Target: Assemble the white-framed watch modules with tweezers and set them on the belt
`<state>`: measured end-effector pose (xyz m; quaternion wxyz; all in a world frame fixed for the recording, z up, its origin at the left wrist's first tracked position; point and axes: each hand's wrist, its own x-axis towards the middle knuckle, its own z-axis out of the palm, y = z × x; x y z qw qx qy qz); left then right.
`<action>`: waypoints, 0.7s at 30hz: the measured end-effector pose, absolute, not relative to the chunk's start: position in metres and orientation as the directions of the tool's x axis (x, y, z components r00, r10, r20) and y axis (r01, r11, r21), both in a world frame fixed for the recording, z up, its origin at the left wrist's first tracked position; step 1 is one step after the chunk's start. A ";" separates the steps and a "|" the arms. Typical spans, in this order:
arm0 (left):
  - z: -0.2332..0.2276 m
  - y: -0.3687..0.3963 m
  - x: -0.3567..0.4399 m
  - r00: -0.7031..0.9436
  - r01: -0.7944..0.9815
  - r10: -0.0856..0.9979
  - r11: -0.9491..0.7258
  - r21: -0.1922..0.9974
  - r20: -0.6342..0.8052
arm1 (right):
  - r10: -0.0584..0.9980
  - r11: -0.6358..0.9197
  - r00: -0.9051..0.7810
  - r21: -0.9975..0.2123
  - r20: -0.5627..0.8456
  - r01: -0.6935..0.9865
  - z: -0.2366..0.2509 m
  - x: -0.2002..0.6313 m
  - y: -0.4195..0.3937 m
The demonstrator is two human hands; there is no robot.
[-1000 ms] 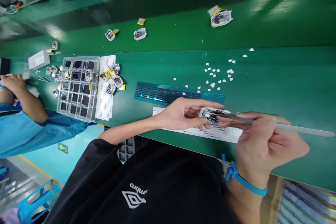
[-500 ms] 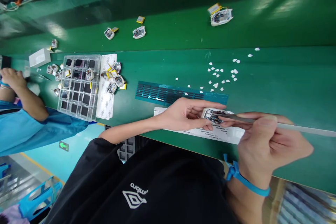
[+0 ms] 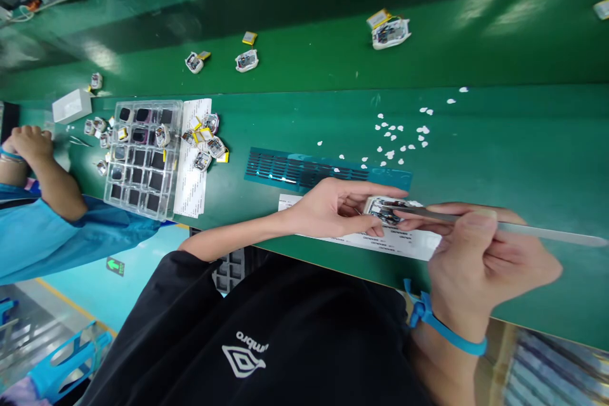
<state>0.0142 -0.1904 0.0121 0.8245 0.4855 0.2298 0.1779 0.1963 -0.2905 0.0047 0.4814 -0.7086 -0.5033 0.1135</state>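
The left hand [image 3: 333, 206] lies on the near edge of the green bench [image 3: 499, 139], fingers curled round a small white casing [image 3: 383, 209] with dark parts showing inside; thumb on its far side, fingertips on its near side, so the hand is closed on it. The casing sits over a white label sheet [image 3: 419, 244] just this side of a teal strip [image 3: 304, 168] of dark slots. The right hand [image 3: 485, 254] is pinched shut on metal tweezers [image 3: 523, 228], gripped between thumb and forefinger, with the long end running off to the right and the tips touching the casing's open face. A blue strap [image 3: 447, 330] circles the right wrist.

Beyond the strip, white flecks [image 3: 394, 136] lie scattered across the bench (small paper bits, by the look of them). To the left stands a clear tray [image 3: 143, 155] of square cells, most holding dark squares, with a second white sheet [image 3: 193, 158] beside it and a heap of casings [image 3: 207, 139] with yellow tabs on that sheet. Further left sits a white box [image 3: 71, 106]. On the far belt [image 3: 309, 19] lie three more casings, well apart: two to the left [image 3: 195, 62] [image 3: 246, 60], one to the right [image 3: 390, 32].

At the far left another person's hand [image 3: 28, 143] rests on the bench, blue sleeve [image 3: 57, 235] below it.
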 end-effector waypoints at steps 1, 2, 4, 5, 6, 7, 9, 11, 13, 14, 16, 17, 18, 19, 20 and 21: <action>0.012 -0.190 0.014 0.830 -0.067 0.516 0.465 0.883 -0.209 | 0.801 -0.052 0.517 -0.825 0.302 0.563 0.008 0.195 -0.289; 0.012 -0.191 0.014 0.829 -0.062 0.517 0.466 0.883 -0.214 | 0.784 -0.069 0.554 -0.847 0.281 0.527 0.011 0.193 -0.287; 0.011 -0.191 0.015 0.825 -0.056 0.519 0.467 0.882 -0.223 | 0.778 -0.080 0.568 -0.856 0.267 0.512 0.015 0.191 -0.284; 0.011 -0.191 0.015 0.823 -0.053 0.522 0.467 0.883 -0.227 | 0.780 -0.080 0.562 -0.847 0.274 0.525 0.016 0.190 -0.283; 0.011 -0.192 0.015 0.819 -0.050 0.526 0.466 0.883 -0.231 | 0.779 -0.082 0.561 -0.840 0.281 0.536 0.017 0.189 -0.283; 0.010 -0.192 0.015 0.813 -0.051 0.534 0.464 0.884 -0.233 | 0.779 -0.085 0.557 -0.834 0.286 0.546 0.018 0.188 -0.283; 0.010 -0.193 0.015 0.803 -0.049 0.547 0.456 0.889 -0.236 | 0.780 -0.090 0.554 -0.825 0.290 0.558 0.018 0.187 -0.283; 0.009 -0.193 0.015 0.797 -0.047 0.555 0.448 0.893 -0.236 | 0.781 -0.092 0.550 -0.817 0.295 0.569 0.019 0.187 -0.283; 0.009 -0.193 0.015 0.798 -0.047 0.556 0.441 0.896 -0.232 | 0.780 -0.093 0.547 -0.808 0.304 0.582 0.019 0.187 -0.284; 0.009 -0.193 0.016 0.799 -0.050 0.557 0.438 0.897 -0.228 | 0.778 -0.097 0.548 -0.803 0.307 0.588 0.019 0.187 -0.284; 0.008 -0.194 0.016 0.797 -0.059 0.563 0.431 0.900 -0.217 | 0.779 -0.106 0.551 -0.802 0.300 0.588 0.019 0.187 -0.285; 0.008 -0.194 0.017 0.796 -0.063 0.567 0.427 0.902 -0.213 | 0.780 -0.113 0.553 -0.802 0.294 0.586 0.019 0.187 -0.286; 0.009 -0.194 0.017 0.792 -0.065 0.572 0.423 0.904 -0.211 | 0.782 -0.119 0.554 -0.803 0.288 0.585 0.018 0.187 -0.286; 0.009 -0.194 0.017 0.787 -0.060 0.578 0.419 0.906 -0.215 | 0.784 -0.120 0.551 -0.801 0.285 0.586 0.017 0.187 -0.286; 0.009 -0.193 0.018 0.782 -0.047 0.581 0.416 0.908 -0.226 | 0.788 -0.109 0.541 -0.798 0.294 0.593 0.015 0.186 -0.286; 0.009 -0.193 0.018 0.777 -0.027 0.581 0.412 0.911 -0.240 | 0.783 -0.087 0.536 -0.798 0.315 0.596 0.014 0.185 -0.286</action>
